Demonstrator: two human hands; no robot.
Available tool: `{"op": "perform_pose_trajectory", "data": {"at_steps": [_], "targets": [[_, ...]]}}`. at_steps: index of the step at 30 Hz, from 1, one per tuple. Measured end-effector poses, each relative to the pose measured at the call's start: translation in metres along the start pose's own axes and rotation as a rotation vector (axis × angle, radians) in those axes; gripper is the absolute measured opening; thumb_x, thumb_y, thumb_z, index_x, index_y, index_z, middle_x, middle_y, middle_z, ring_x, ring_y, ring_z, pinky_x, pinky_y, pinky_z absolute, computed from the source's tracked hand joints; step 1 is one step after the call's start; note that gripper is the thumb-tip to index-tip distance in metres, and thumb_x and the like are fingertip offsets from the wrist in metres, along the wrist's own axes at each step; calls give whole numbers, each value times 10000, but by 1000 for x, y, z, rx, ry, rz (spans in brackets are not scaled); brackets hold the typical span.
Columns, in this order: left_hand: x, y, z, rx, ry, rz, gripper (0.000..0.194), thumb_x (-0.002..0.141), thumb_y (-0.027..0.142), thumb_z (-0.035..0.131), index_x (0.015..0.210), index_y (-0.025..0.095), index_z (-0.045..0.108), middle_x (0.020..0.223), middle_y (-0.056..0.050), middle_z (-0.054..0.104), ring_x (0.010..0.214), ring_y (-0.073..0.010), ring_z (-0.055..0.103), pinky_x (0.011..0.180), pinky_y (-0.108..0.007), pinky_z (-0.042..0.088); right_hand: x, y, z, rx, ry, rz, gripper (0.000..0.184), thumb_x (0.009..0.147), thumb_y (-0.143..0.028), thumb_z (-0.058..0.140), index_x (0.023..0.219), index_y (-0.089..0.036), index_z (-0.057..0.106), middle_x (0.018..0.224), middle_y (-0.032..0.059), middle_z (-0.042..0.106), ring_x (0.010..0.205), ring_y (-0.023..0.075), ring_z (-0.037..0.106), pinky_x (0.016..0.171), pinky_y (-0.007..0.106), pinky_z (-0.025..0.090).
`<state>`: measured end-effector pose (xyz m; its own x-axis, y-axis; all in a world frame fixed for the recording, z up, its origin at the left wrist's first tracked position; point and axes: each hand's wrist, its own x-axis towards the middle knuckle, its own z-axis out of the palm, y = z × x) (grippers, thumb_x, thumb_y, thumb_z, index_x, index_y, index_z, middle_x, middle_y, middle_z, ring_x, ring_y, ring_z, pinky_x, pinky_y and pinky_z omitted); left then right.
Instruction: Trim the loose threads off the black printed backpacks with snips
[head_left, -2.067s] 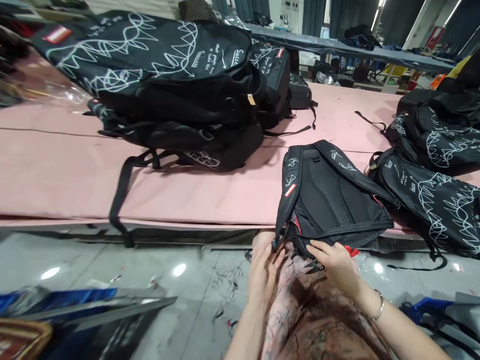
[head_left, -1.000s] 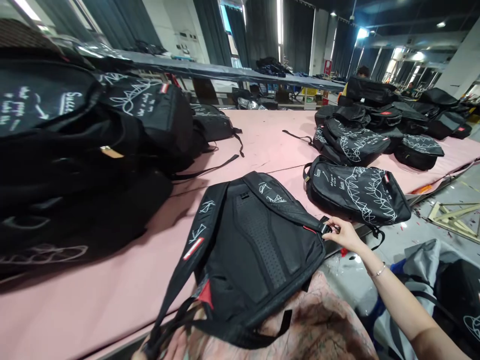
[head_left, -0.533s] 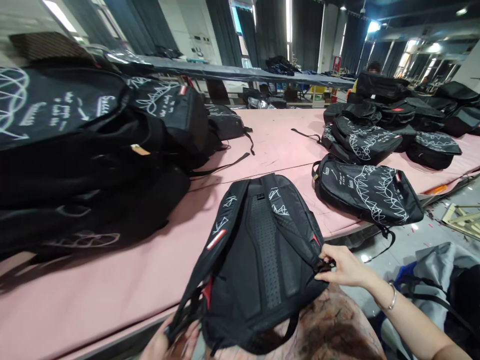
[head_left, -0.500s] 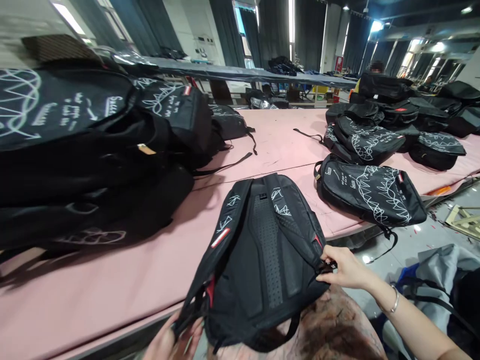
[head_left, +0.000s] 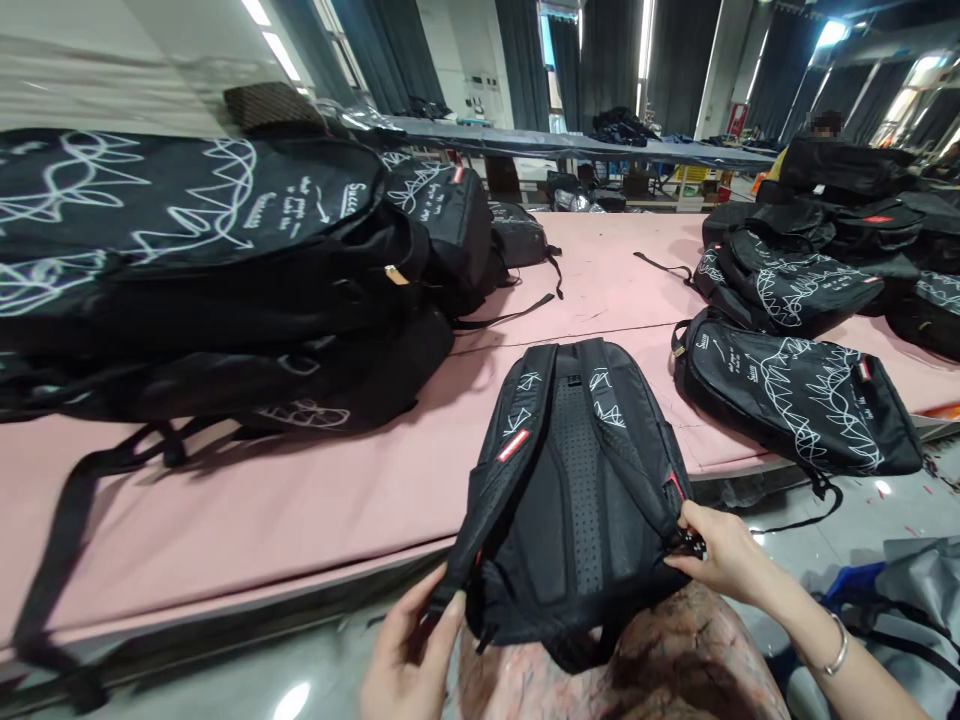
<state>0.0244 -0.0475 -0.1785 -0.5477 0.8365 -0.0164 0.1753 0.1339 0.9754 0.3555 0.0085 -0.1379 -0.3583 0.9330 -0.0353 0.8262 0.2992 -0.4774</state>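
A black backpack [head_left: 585,490] lies with its back panel up, its top on the pink table and its bottom reaching over the edge to my lap. White line drawings and a red-and-white label mark its shoulder straps. My left hand [head_left: 416,640] pinches the lower end of the left shoulder strap [head_left: 487,510], thumb on top. At the other side, my right hand [head_left: 716,550] grips the lower end of the right shoulder strap [head_left: 637,470] near a dark buckle, mostly covered by the fingers.
Stacked black backpacks [head_left: 300,290] fill the left of the pink table [head_left: 360,490], a loose strap [head_left: 52,570] hanging over its edge. Another backpack [head_left: 802,390] lies to the right, with more piled behind. A person [head_left: 825,125] is far back; grey cloth [head_left: 915,600] lies at lower right.
My view has turned left, so things sit further right. My left hand has moved up along the backpack's side and now pinches the strap end; the right keeps its grip.
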Motion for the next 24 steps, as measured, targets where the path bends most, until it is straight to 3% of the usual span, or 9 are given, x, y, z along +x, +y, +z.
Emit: {"op": "perform_pose_trajectory", "data": {"at_steps": [6,12,17,20,22,24], "targets": [[-3,5,3,107,21,60,464,703,468,616,1075,193,590,1058,-75,628,960,-229,565,938,-399,419,-3,0,2,-19,21,0,246,751,-281,640,813,-219,411,750,-9,594,668,166,574,582,245,372],[-4,5,6,151,54,61,486,675,467,627,1064,179,588,1037,-87,635,918,-231,586,900,-400,448,-6,8,5,117,65,-13,228,763,-339,623,811,-220,434,717,-25,570,624,136,537,571,232,399],[-2,-2,4,119,50,1,552,674,507,617,1102,161,574,1107,-111,616,1001,-250,572,962,-415,412,-7,19,14,301,155,104,231,740,-390,637,801,-209,506,667,-36,535,602,132,520,565,235,426],[-1,-3,2,125,50,-84,663,639,577,613,1152,160,564,1125,-118,614,1057,-282,554,1011,-458,358,-7,25,15,381,256,99,306,709,-384,672,935,-198,583,928,42,594,842,193,582,737,293,478],[1,-4,1,116,57,-149,746,604,613,622,1198,168,545,1123,-119,619,1090,-311,539,1022,-489,334,-7,28,14,403,277,62,462,703,-364,684,1120,-210,558,1178,91,530,1071,233,523,906,344,435],[2,-6,-1,121,61,-193,770,587,620,637,1217,188,540,1113,-110,628,1111,-331,528,1022,-512,325,-7,30,12,422,245,56,591,702,-349,692,1241,-220,486,1274,104,479,1165,239,465,985,371,380]]}}
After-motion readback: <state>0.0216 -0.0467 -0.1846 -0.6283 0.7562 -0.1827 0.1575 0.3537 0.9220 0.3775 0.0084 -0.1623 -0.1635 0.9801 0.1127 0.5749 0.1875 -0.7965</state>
